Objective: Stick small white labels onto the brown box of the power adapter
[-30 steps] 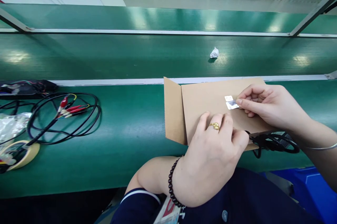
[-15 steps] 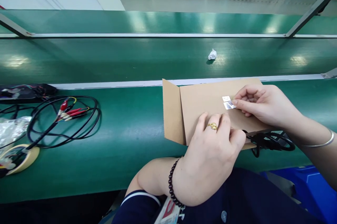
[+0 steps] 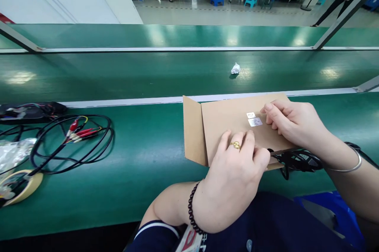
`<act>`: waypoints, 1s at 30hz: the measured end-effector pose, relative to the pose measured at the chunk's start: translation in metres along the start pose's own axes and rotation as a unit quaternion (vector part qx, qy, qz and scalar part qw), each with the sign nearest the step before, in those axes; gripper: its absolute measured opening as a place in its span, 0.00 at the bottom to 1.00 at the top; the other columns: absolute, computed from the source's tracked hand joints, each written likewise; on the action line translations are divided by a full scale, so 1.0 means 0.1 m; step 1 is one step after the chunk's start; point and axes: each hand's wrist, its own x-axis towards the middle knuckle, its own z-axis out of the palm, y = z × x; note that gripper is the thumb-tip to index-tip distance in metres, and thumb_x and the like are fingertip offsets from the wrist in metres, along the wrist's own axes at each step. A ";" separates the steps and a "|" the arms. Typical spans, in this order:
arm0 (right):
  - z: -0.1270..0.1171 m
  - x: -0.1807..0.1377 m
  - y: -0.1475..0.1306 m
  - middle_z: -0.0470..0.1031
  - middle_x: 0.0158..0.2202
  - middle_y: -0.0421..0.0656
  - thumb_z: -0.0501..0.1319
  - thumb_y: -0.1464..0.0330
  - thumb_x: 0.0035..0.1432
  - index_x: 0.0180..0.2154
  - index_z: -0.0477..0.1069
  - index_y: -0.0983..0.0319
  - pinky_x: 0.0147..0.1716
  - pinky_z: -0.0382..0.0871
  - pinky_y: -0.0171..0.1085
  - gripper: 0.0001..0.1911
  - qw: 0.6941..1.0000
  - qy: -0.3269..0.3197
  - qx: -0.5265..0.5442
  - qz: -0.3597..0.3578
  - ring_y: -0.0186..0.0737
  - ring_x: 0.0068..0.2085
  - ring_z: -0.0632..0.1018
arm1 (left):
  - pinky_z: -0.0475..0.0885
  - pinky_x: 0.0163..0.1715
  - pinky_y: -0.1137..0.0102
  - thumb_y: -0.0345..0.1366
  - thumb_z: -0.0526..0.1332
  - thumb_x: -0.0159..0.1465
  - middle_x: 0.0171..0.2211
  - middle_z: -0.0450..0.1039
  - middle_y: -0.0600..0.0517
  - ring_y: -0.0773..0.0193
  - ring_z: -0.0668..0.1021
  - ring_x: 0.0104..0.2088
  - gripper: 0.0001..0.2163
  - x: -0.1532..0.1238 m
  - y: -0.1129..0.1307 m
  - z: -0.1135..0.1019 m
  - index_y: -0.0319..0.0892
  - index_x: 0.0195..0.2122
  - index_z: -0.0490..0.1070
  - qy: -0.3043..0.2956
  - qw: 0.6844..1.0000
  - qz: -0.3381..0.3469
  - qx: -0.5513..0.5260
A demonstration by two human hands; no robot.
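Note:
A brown cardboard box [image 3: 227, 115] lies on the green bench with its left end flap [image 3: 195, 133] folded outward. My left hand [image 3: 233, 177] grips the box's near edge, fingertips bent over the top face. Two small white stickers sit on that face: a smaller label [image 3: 251, 115] and, just below it, a larger printed label [image 3: 255, 122]. Right of these, my right hand [image 3: 288, 121] hovers at the box top with fingers curled together and nothing visible in them. A bundled black cable [image 3: 299, 161] pokes out at the box's near right, partly hidden by my right wrist.
On the left are coiled black cables [image 3: 74, 161] with red and white plugs, a tape roll [image 3: 32, 189], a clear plastic bag [image 3: 17, 149] and a black device [image 3: 32, 111]. A crumpled white scrap [image 3: 235, 68] lies farther back. Metal struts [image 3: 343, 11] cross the far bench; people are beyond.
My right hand has let go of the larger label and drawn back slightly, leaving the label flat on the box. My left hand keeps its grip. The camera view has tilted up a little.

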 end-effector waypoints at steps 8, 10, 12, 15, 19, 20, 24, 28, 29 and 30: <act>0.03 -0.23 0.05 0.71 0.53 0.55 0.47 0.58 0.71 0.55 0.74 0.61 0.53 0.67 0.54 0.24 0.972 0.033 -0.093 -0.213 0.54 0.55 0.72 | 0.72 0.56 0.50 0.36 0.60 0.67 0.53 0.72 0.39 0.50 0.74 0.53 0.07 0.00 0.02 0.00 0.38 0.42 0.69 0.003 1.000 -0.004 -0.007; 0.06 -0.25 0.06 0.66 0.60 0.57 0.45 0.57 0.72 0.59 0.72 0.60 0.56 0.64 0.59 0.26 0.968 0.002 -0.118 -0.221 0.58 0.60 0.68 | 0.72 0.56 0.50 0.35 0.60 0.67 0.52 0.72 0.40 0.50 0.74 0.53 0.06 0.01 0.02 0.01 0.38 0.42 0.69 0.003 1.000 -0.008 -0.010; 0.09 -0.26 0.07 0.60 0.65 0.57 0.46 0.58 0.71 0.60 0.70 0.60 0.58 0.63 0.61 0.25 0.962 -0.020 -0.140 -0.232 0.60 0.63 0.64 | 0.73 0.56 0.50 0.34 0.59 0.67 0.50 0.73 0.40 0.50 0.75 0.52 0.06 0.01 0.02 0.01 0.38 0.43 0.69 -0.002 1.000 -0.011 -0.015; 0.11 -0.29 0.08 0.57 0.67 0.58 0.50 0.60 0.70 0.61 0.69 0.63 0.59 0.64 0.59 0.24 0.952 -0.022 -0.172 -0.253 0.61 0.65 0.61 | 0.73 0.55 0.50 0.33 0.59 0.67 0.49 0.73 0.41 0.51 0.75 0.51 0.04 0.01 0.02 0.00 0.39 0.41 0.69 -0.003 1.000 -0.009 -0.020; 0.10 -0.34 0.12 0.58 0.66 0.63 0.50 0.62 0.70 0.59 0.71 0.69 0.60 0.64 0.59 0.24 0.951 0.008 -0.187 -0.246 0.62 0.66 0.61 | 0.73 0.55 0.50 0.34 0.59 0.67 0.50 0.73 0.41 0.51 0.75 0.51 0.05 0.01 0.01 0.01 0.39 0.41 0.69 0.004 1.000 -0.006 -0.017; 0.10 -0.35 0.13 0.58 0.65 0.64 0.50 0.63 0.71 0.58 0.72 0.70 0.61 0.64 0.59 0.24 0.952 0.015 -0.187 -0.241 0.62 0.66 0.61 | 0.73 0.56 0.50 0.35 0.59 0.67 0.51 0.73 0.40 0.51 0.75 0.52 0.05 0.01 0.01 0.01 0.38 0.41 0.69 0.001 1.000 -0.006 -0.016; 0.13 -0.36 0.13 0.59 0.65 0.66 0.49 0.62 0.71 0.57 0.72 0.72 0.62 0.63 0.60 0.25 0.960 0.033 -0.177 -0.214 0.63 0.66 0.62 | 0.72 0.56 0.49 0.35 0.59 0.68 0.52 0.72 0.39 0.50 0.75 0.52 0.05 0.01 0.01 0.01 0.38 0.40 0.69 -0.009 1.000 -0.009 -0.010; 0.19 -0.37 0.09 0.56 0.67 0.63 0.50 0.60 0.71 0.62 0.68 0.64 0.59 0.65 0.62 0.25 0.965 0.006 -0.166 -0.202 0.64 0.66 0.62 | 0.73 0.56 0.49 0.34 0.60 0.67 0.51 0.72 0.41 0.50 0.75 0.53 0.08 0.02 0.03 0.02 0.37 0.45 0.70 0.000 1.000 -0.007 -0.009; 0.20 -0.37 0.08 0.56 0.68 0.62 0.50 0.59 0.71 0.63 0.67 0.62 0.59 0.65 0.62 0.25 0.966 -0.002 -0.164 -0.198 0.64 0.66 0.62 | 0.73 0.55 0.49 0.34 0.60 0.67 0.52 0.72 0.41 0.50 0.74 0.53 0.09 0.01 0.03 0.02 0.37 0.46 0.70 0.003 1.000 -0.008 -0.012; 0.20 -0.38 0.07 0.56 0.68 0.61 0.49 0.59 0.71 0.63 0.67 0.62 0.60 0.64 0.62 0.25 0.968 -0.007 -0.163 -0.190 0.63 0.67 0.61 | 0.74 0.55 0.49 0.33 0.60 0.66 0.52 0.72 0.41 0.50 0.74 0.53 0.10 0.00 0.04 0.03 0.37 0.48 0.70 0.007 1.000 -0.009 -0.014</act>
